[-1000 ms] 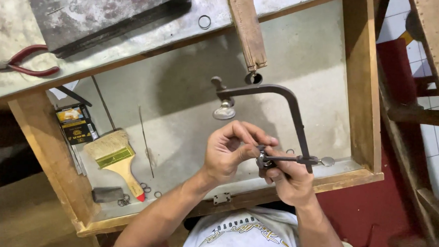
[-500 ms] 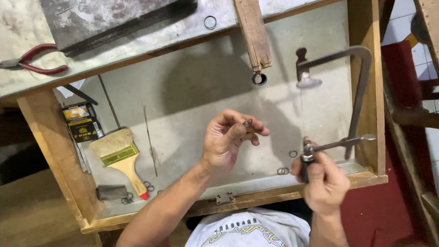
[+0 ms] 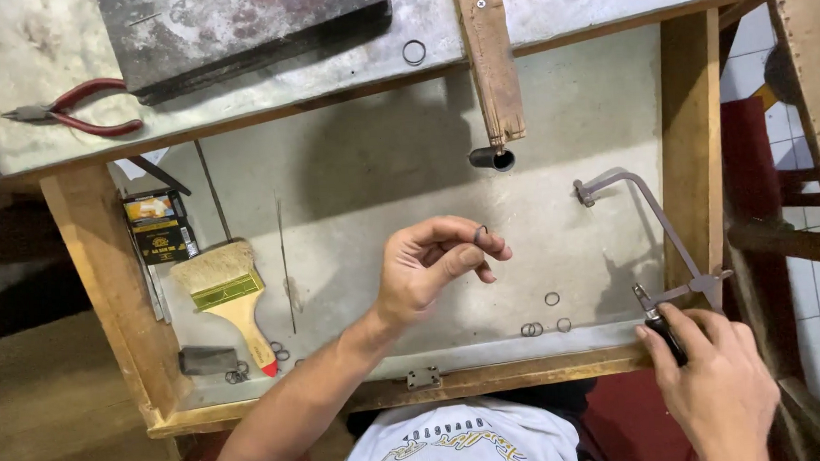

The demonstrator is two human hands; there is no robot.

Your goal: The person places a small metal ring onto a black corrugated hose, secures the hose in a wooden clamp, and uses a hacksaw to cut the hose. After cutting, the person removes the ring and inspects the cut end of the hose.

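A small dark metal ring (image 3: pixel 480 232) is pinched between thumb and fingertips of the left hand (image 3: pixel 426 276), raised above the grey-lined wooden tray (image 3: pixel 353 182). A dark metal jeweller's saw frame (image 3: pixel 654 224) is gripped by its handle in the right hand (image 3: pixel 716 378) at the tray's right corner. The ring is best kept firmly pinched over the tray.

Left hand (image 3: pixel 423 274) pinches a small ring (image 3: pixel 479 232); right hand (image 3: pixel 721 378) grips a saw frame (image 3: pixel 654 220).
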